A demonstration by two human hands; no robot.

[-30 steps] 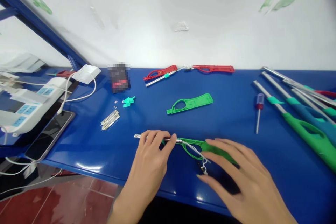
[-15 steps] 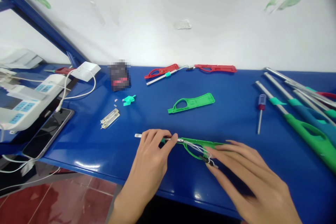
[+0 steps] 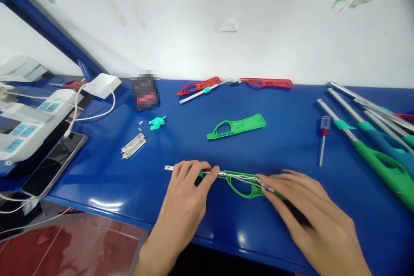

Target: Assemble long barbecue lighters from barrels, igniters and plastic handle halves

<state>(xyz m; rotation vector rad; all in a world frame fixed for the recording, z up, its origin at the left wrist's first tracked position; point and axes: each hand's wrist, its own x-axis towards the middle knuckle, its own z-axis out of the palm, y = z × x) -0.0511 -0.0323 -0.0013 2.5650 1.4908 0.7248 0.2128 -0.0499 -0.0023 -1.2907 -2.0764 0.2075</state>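
My left hand (image 3: 186, 198) is closed round the metal tube (image 3: 168, 167) of a lighter, whose ringed tip sticks out to the left. Under the tube lies a green lighter handle half (image 3: 255, 192) with an oval finger loop. Thin white wires (image 3: 241, 177) run from the tube's right end across the loop. My right hand (image 3: 310, 211) pinches those wires at the handle's right part, between thumb and fingertips; its palm hides the handle's far end. Beyond the hands rests a loose green handle half (image 3: 249, 125), hollow side up.
On the right lie a screwdriver (image 3: 324, 127) and several assembled lighters (image 3: 375, 159). Red handle halves (image 3: 268, 82) with a wired tube lie by the wall. To the left are metal pieces (image 3: 133, 146), teal bits (image 3: 157, 122), a pixelated dark item (image 3: 145, 92), a phone (image 3: 54, 161) and a power strip (image 3: 61, 101).
My right hand has brought the wires and a dark piece up from below the loop onto the green handle half, straightening the wires. My left hand keeps its grip on the tube.
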